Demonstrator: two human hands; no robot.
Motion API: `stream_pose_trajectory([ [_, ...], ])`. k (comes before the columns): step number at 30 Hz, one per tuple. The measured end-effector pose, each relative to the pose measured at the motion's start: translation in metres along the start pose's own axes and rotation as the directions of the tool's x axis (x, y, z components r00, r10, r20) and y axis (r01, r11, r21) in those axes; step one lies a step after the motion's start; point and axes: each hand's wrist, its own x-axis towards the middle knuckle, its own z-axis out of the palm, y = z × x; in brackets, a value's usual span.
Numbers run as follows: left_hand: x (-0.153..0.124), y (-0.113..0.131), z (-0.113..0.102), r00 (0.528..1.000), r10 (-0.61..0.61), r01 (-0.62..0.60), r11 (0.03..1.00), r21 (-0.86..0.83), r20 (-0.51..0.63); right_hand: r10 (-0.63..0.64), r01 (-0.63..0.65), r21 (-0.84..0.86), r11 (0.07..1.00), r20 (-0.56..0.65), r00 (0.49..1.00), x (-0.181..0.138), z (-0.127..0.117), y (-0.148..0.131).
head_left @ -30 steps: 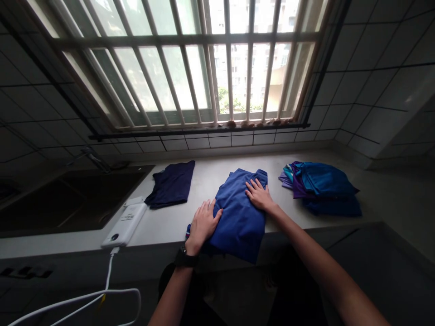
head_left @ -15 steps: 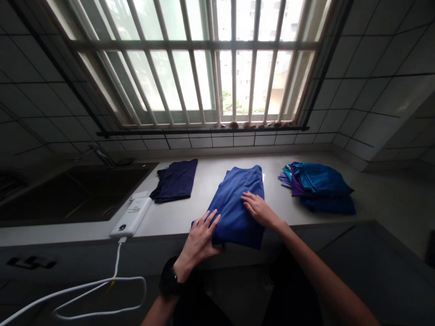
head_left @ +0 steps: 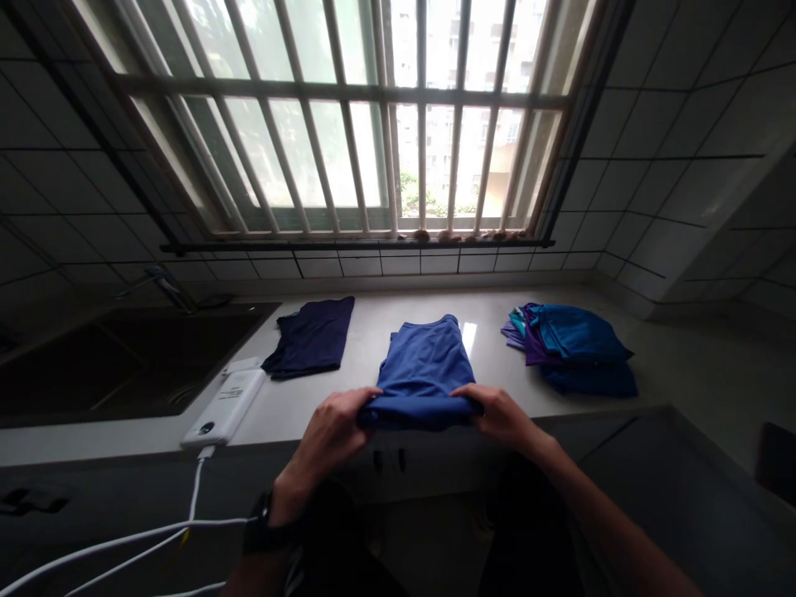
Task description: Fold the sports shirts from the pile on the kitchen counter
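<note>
A blue garment (head_left: 428,356) lies on the counter in front of me, its near end lifted and doubled over at the counter's front edge. My left hand (head_left: 336,423) pinches the left corner of that doubled end, thumb on top. At the right corner, my right hand (head_left: 497,414) grips the cloth the same way. The fingertips of both hands are partly hidden by the fabric. I cannot tell what kind of garment it is.
A folded dark navy garment (head_left: 316,336) lies to the left, beside a white power bank (head_left: 227,406) with a white cable (head_left: 196,489). Further left is a dark sink (head_left: 124,356). A pile of blue and purple clothes (head_left: 575,340) sits at right. The counter (head_left: 497,390) backs onto a barred window.
Both hands have gone from lying on the blue garment to gripping its near corners. The near end, which hung over the counter's edge, is now raised and folded back.
</note>
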Motion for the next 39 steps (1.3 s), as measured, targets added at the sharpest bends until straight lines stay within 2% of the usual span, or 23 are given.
stream_pose_trajectory([
  [3, 0.058, 0.009, -0.033, 0.997, -0.067, 0.066, 0.998, -0.013, -0.024, 0.088, -0.088, 0.031, 0.996, 0.001, 0.996, 0.054, -0.046, 0.000],
  [4, 0.080, 0.010, -0.037, 0.996, -0.065, 0.064, 0.998, -0.007, -0.063, 0.136, -0.137, -0.008, 0.991, -0.066, 0.988, 0.072, -0.057, 0.001],
  [5, 0.101, 0.011, -0.037, 0.990, -0.059, 0.061, 0.998, 0.015, -0.130, 0.166, -0.184, -0.070, 0.980, -0.203, 0.965, 0.087, -0.064, 0.001],
  [7, 0.133, 0.011, -0.025, 0.952, -0.057, 0.080, 0.995, 0.066, -0.300, 0.138, -0.217, -0.137, 0.967, -0.432, 0.891, 0.106, -0.066, 0.000],
  [8, 0.143, 0.011, -0.013, 0.949, -0.034, 0.059, 0.996, 0.071, -0.314, 0.108, -0.205, -0.149, 0.967, -0.490, 0.865, 0.110, -0.061, 0.000],
  [9, 0.149, 0.010, 0.001, 0.957, -0.005, 0.027, 0.997, 0.070, -0.290, 0.078, -0.174, -0.152, 0.973, -0.492, 0.867, 0.110, -0.053, 0.001],
  [10, 0.152, 0.008, 0.018, 0.972, 0.027, -0.013, 0.998, 0.066, -0.232, 0.059, -0.143, -0.156, 0.977, -0.448, 0.892, 0.108, -0.042, 0.002],
  [11, 0.151, 0.007, 0.035, 0.987, 0.044, -0.035, 0.998, 0.062, -0.157, 0.058, -0.128, -0.169, 0.977, -0.370, 0.927, 0.105, -0.028, 0.005],
  [13, 0.144, 0.003, 0.067, 1.000, 0.018, -0.019, 0.997, 0.071, 0.005, 0.138, -0.179, -0.238, 0.955, -0.177, 0.974, 0.097, 0.001, 0.013],
  [15, 0.136, -0.001, 0.091, 0.996, -0.032, 0.026, 0.996, 0.082, 0.079, 0.275, -0.274, -0.338, 0.900, -0.046, 0.960, 0.091, 0.027, 0.022],
  [18, 0.130, -0.005, 0.107, 0.994, -0.059, 0.051, 0.995, 0.081, 0.091, 0.355, -0.319, -0.427, 0.846, 0.004, 0.935, 0.088, 0.050, 0.034],
  [25, 0.117, 0.003, 0.097, 0.994, -0.101, 0.093, 0.983, 0.155, 0.044, 0.306, -0.287, -0.429, 0.857, -0.026, 0.952, 0.085, 0.054, 0.043],
  [31, 0.080, 0.042, 0.092, 0.979, -0.205, 0.197, 0.955, 0.220, 0.016, 0.202, -0.170, -0.482, 0.860, 0.014, 0.979, 0.106, 0.041, 0.055],
  [34, 0.061, 0.052, 0.090, 0.989, -0.148, 0.147, 0.970, 0.191, -0.007, 0.199, -0.158, -0.494, 0.855, 0.033, 0.979, 0.120, 0.035, 0.050],
  [35, 0.057, 0.048, 0.086, 0.995, -0.104, 0.103, 0.983, 0.154, -0.003, 0.195, -0.156, -0.482, 0.862, 0.030, 0.980, 0.121, 0.037, 0.045],
  [37, 0.053, 0.025, 0.073, 0.998, -0.056, 0.058, 0.995, 0.077, -0.028, 0.169, -0.140, -0.428, 0.893, 0.030, 0.985, 0.117, 0.045, 0.033],
  [38, 0.053, 0.007, 0.063, 0.996, -0.071, 0.074, 0.996, 0.048, -0.057, 0.150, -0.122, -0.395, 0.911, 0.042, 0.988, 0.113, 0.051, 0.026],
  [39, 0.054, -0.014, 0.052, 0.982, -0.145, 0.154, 0.986, 0.071, -0.118, 0.136, -0.104, -0.365, 0.925, 0.061, 0.989, 0.107, 0.057, 0.021],
])
